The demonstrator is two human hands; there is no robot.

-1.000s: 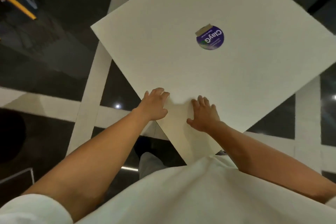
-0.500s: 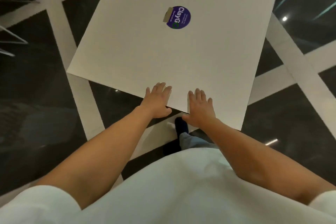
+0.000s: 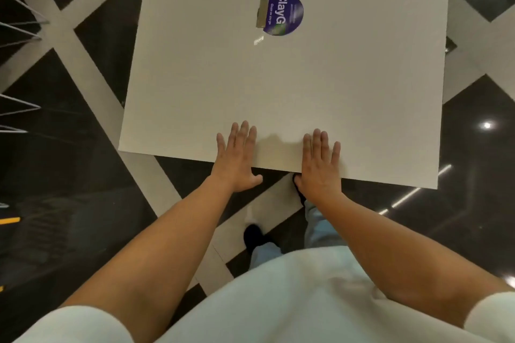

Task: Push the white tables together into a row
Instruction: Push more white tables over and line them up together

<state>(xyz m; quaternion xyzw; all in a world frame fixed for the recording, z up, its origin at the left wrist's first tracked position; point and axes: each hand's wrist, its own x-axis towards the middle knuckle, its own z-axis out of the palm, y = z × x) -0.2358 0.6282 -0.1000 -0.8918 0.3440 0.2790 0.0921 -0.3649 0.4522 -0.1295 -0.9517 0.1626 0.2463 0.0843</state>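
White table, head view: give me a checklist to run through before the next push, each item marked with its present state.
1. Left hand flat on the white table at its near edge: ok.
2. Right hand flat beside it on the same edge, fingers straight: ok.
3. Nothing loose on top to slide off; only a taped purple sticker shows: ok.
4. Near edge roughly square to the person: ok.
5. Neighbouring table to join up with: none in view, cannot tell.
6. Floor beyond the far edge: out of frame, cannot tell.
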